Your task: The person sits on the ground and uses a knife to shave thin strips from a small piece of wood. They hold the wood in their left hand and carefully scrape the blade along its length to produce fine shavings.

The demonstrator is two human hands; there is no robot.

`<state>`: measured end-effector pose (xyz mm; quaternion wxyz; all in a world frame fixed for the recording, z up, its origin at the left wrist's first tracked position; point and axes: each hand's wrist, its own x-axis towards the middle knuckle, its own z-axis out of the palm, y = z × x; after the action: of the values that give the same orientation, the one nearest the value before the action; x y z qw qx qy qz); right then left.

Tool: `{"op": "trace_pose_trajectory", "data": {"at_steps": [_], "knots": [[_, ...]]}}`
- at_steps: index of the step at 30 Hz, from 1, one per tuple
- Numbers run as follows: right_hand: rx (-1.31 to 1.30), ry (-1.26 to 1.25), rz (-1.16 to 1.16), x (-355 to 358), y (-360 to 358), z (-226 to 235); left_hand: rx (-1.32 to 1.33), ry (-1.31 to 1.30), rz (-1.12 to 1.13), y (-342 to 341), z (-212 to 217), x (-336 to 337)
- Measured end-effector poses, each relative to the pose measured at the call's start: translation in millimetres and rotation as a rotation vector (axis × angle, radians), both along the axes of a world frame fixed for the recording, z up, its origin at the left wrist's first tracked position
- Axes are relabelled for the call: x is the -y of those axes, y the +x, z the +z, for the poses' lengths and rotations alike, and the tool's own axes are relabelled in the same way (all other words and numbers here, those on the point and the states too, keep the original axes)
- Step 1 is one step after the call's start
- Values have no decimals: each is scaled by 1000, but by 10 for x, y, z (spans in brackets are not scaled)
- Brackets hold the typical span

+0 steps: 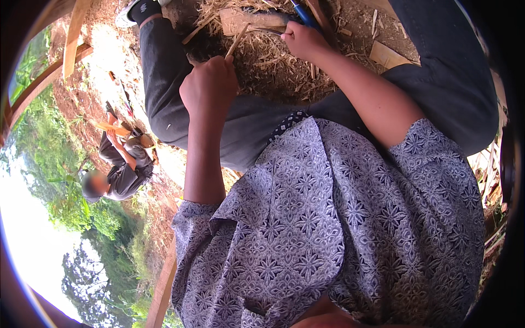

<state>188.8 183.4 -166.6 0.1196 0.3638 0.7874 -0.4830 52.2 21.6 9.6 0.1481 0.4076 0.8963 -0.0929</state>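
Observation:
My left hand (210, 85) is closed in a fist around a thin strip of pale wood (238, 41), whose end sticks up past the fingers. To the right, my right hand (305, 42) is closed on a knife; its narrow dark blade (268, 30) points left toward the wood strip. I cannot tell whether the blade touches the strip. The knife's handle is mostly hidden in the fist. Just beyond the right hand lies a blue tool handle or tube (304, 13). A wooden block (232, 22) rests on the ground behind the blade.
Wood shavings (268, 65) cover the ground between my bent legs. A flat offcut (388, 56) lies by my right leg. Wooden poles (74, 38) stand at the left. Farther left, another person (126, 161) sits on the slope holding a piece of wood.

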Motion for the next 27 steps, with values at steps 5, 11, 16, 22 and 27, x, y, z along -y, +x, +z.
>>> {"op": "trace_pose_trajectory", "data": {"at_steps": [5,11,16,22,27], "knots": [[-189,-147,11,297,-270,595,-5,-16,-7,-22,-10,20],[-28,23,22,75,-24,25,-28,-1,-39,29,-30,27],[-204,-70,-19,261,-188,302,-23,-24,-50,62,29,13],[-104,-60,23,135,-61,154,-26,-9,-55,68,-7,43],[-179,13,9,217,-92,92,-27,-22,-59,48,-2,52]]}}
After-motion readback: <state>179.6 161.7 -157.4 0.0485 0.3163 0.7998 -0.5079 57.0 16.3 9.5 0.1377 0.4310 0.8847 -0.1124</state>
